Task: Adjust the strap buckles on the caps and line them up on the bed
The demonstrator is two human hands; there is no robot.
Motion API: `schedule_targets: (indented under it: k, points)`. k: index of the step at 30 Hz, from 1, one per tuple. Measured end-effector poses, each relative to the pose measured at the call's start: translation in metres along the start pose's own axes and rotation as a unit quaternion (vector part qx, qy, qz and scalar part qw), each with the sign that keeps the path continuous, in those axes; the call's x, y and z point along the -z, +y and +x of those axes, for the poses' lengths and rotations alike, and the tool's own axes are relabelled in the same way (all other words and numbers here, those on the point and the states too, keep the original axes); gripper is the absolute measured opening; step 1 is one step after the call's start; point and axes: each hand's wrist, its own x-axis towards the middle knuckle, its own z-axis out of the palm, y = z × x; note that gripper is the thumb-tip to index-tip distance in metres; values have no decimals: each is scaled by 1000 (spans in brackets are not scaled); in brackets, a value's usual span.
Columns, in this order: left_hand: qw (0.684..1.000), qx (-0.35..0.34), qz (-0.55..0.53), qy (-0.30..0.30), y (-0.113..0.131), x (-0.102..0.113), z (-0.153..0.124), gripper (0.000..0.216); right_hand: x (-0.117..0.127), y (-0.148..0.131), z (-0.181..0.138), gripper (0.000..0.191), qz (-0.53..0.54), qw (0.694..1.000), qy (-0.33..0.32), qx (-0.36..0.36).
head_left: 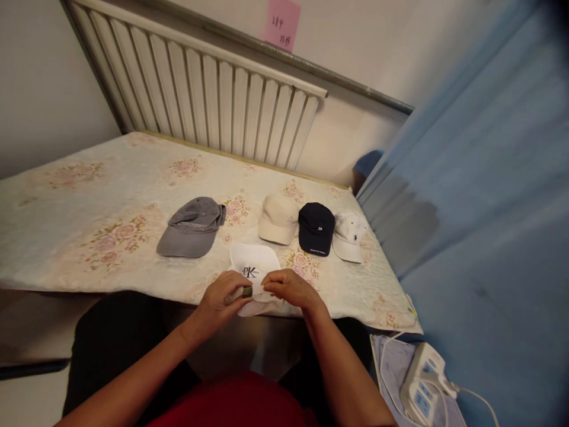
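A white cap (253, 267) with a black logo lies at the near edge of the table (89, 237). My left hand (222, 302) pinches its near edge, fingers closed round a small dark strap piece. My right hand (291, 289) grips the same edge from the right, fingers curled. Both hands meet over the cap's brim side. Behind it lie a grey cap (192, 228), a beige cap (278, 218), a navy cap (316, 228) and a white spotted cap (349, 235) in a row.
A floral cloth covers the table. A white radiator (213, 101) stands against the wall behind, with a pink note (281, 22) above. A blue curtain (480, 178) hangs at the right. A white power strip (427, 382) lies on the floor, lower right.
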Motion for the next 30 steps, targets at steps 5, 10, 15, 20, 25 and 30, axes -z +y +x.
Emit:
schedule_targets:
  k: [5, 10, 15, 20, 25, 30]
  points:
    - [1000, 3, -3, -4, 2, 1, 1, 18, 1, 6, 1, 15, 8, 1000, -6, -3]
    - [1000, 21, -5, -10, 4, 1, 1, 16, -1, 6, 3, 14, 21, 1000, -15, -2]
    - [1000, 8, -3, -9, 5, 1, 2, 16, -3, 4, 5, 14, 32, 999, -21, -2]
    - [1000, 7, -8, -20, 4, 0, 1, 15, -6, -2, 7, 12, 38, 999, -32, 2]
    - [999, 8, -7, -32, 2, -2, -2, 18, -12, -11, 6, 13, 38, 999, -28, 15]
    - [999, 23, -6, -37, 2, 1, -2, 15, -14, -14, 1, 17, 64, 997, -28, 24]
